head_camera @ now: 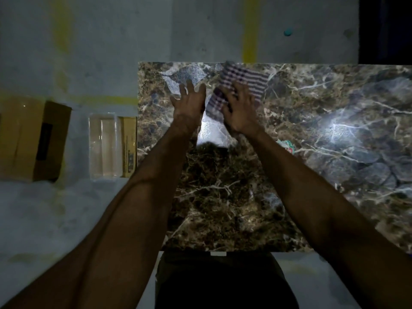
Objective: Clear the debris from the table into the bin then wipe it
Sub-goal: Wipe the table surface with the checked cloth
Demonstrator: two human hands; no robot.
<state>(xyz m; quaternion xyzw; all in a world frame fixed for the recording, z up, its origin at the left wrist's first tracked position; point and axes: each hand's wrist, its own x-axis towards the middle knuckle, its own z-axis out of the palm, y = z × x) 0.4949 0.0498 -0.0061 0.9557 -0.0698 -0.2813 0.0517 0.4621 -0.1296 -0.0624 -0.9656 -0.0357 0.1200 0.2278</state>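
Two hands work at the marble table's twelve o'clock edge: the right hand presses the checked cloth with spread fingers, the left hand hovers open, holding nothing. The wrapper scrap at three o'clock risks being smeared along, never reaching the clear bin at nine o'clock.

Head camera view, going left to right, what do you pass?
Cardboard box → clear plastic container → left hand → right hand on the checked cloth → small wrapper on the marble table.
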